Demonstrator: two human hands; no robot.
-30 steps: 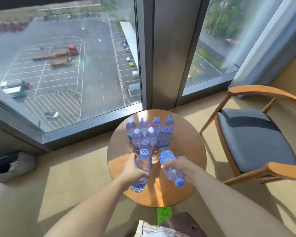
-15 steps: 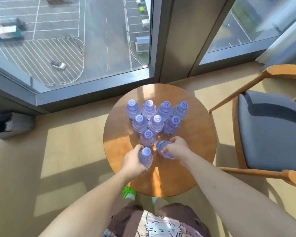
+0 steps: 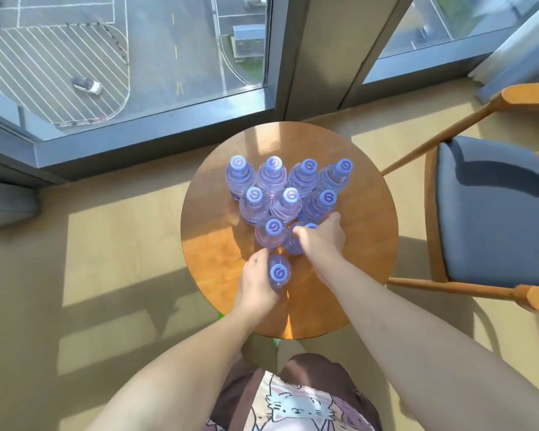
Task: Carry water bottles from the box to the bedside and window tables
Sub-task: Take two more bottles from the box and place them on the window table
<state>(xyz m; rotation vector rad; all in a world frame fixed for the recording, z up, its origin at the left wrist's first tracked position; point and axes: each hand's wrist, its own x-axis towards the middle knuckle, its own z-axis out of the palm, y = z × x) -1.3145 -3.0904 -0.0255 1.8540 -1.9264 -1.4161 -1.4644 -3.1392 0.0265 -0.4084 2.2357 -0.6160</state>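
- Head view: a round window table (image 3: 371,244) stands just inside the window, and everything below is placed from it.
- On the table's far half stand eight bottles (image 3: 285,194) in a triangle, four at the back, three in front of them, one in front of those.
- The left hand (image 3: 255,281) is curled round the nearest bottle (image 3: 279,273), upright towards the table's near edge.
- The right hand (image 3: 322,237) wraps a second bottle (image 3: 294,242), just right of the triangle's front bottle and touching the cluster.
- A second ago the right hand's bottle lay tilted, cap towards the person; now it is upright and tucked into the second row. The left bottle has also come in closer.
- My reading is that both bottles are set down or nearly so, making ten on this table; whether either base rests fully on the wood cannot be told.
- A wooden armchair (image 3: 492,213) sits right of the table.
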